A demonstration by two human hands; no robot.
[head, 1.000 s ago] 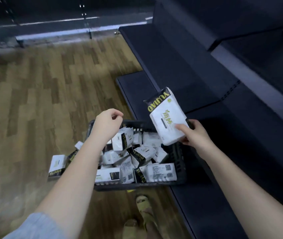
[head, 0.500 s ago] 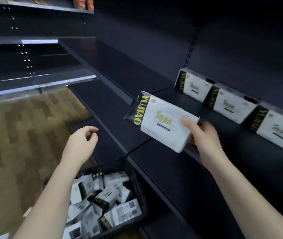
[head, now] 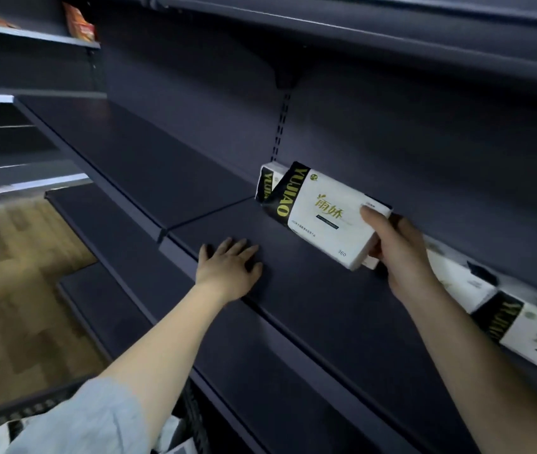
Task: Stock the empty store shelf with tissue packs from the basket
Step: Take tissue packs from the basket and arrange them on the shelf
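My right hand (head: 398, 253) grips a white tissue pack (head: 322, 217) with a black YUJIAO end, held tilted just above the dark shelf (head: 309, 290). Behind it, another pack (head: 266, 185) stands against the back wall, mostly hidden. More packs (head: 529, 335) line the back of the shelf to the right, partly hidden by my right arm. My left hand (head: 229, 263) rests flat on the shelf near its front edge, fingers spread, holding nothing. The black basket (head: 14, 411) shows at the bottom left, with packs (head: 175, 434) inside, largely covered by my sleeve.
The shelf runs bare to the left (head: 136, 158). A shelf above (head: 358, 34) overhangs closely. Lower shelves (head: 103, 221) step out toward the wooden floor (head: 8, 290). Orange packages (head: 78, 22) sit on a far upper shelf at the top left.
My right hand has carried the pack up and back over the shelf, close to the row at the wall. My left hand has risen and settled flat on the shelf. The view has tilted up.
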